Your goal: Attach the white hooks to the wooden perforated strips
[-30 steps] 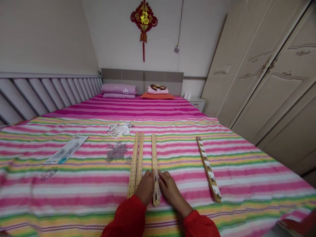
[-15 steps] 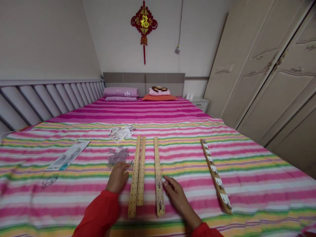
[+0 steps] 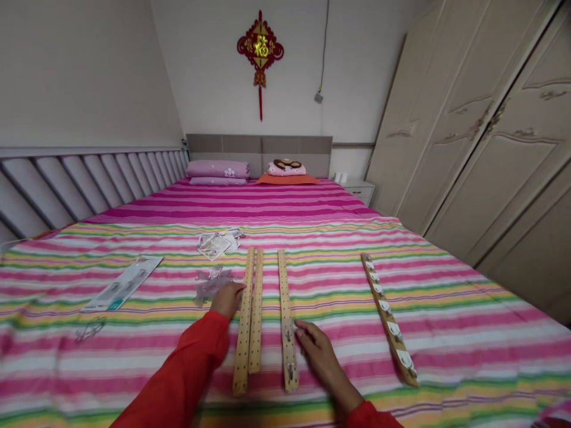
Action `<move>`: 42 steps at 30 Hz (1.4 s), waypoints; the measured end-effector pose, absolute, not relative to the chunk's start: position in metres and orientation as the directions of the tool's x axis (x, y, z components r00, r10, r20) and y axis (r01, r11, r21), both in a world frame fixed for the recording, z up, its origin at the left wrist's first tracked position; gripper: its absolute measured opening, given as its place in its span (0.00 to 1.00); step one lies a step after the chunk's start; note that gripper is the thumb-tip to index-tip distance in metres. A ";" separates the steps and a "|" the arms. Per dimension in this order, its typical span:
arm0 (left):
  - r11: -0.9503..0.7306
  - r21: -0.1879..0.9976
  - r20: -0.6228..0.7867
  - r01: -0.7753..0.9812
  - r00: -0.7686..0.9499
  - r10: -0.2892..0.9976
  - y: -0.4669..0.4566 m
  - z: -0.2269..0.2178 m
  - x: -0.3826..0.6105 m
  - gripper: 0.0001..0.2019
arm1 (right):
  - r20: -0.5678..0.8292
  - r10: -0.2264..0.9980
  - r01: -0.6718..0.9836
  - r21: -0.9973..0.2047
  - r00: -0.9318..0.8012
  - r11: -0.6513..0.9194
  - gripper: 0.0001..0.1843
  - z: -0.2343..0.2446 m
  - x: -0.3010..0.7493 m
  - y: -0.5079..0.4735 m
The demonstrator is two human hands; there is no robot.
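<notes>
My left hand (image 3: 227,299) is beside the left pale wooden perforated strip (image 3: 243,330), over the edge of a clear plastic bag of small parts (image 3: 213,285). Its fingers are drawn together; whatever they pinch is hidden. A second perforated strip (image 3: 256,327) lies close along the first. My right hand (image 3: 319,352) rests by the third strip (image 3: 285,297), thumb and forefinger a little apart at its right edge, holding nothing. Two small metal fittings sit on the near half of that strip, the upper one (image 3: 288,334) and the lower one (image 3: 291,371).
A wooden rail with several white-backed hooks (image 3: 387,315) lies to the right. Plastic packets (image 3: 218,242) lie behind the bag. To the left are a printed card (image 3: 125,284) and a small tangle of wire-like pieces (image 3: 90,329). All rest on a striped bedsheet (image 3: 330,273).
My left hand has moved right and slightly forward, to the left strip's edge, covering the spot where a small metal piece showed. My right hand has stayed nearly still.
</notes>
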State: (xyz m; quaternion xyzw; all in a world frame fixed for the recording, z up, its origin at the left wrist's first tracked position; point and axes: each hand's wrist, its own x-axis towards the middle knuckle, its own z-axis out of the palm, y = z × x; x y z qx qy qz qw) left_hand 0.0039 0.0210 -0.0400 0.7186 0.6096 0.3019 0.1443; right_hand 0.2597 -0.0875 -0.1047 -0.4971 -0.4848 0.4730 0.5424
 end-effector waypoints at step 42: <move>0.253 0.844 -0.225 -0.473 0.116 0.967 -0.135 0.002 0.115 0.08 | 0.575 0.814 0.186 -0.811 0.081 0.555 0.10 -0.010 0.230 -0.145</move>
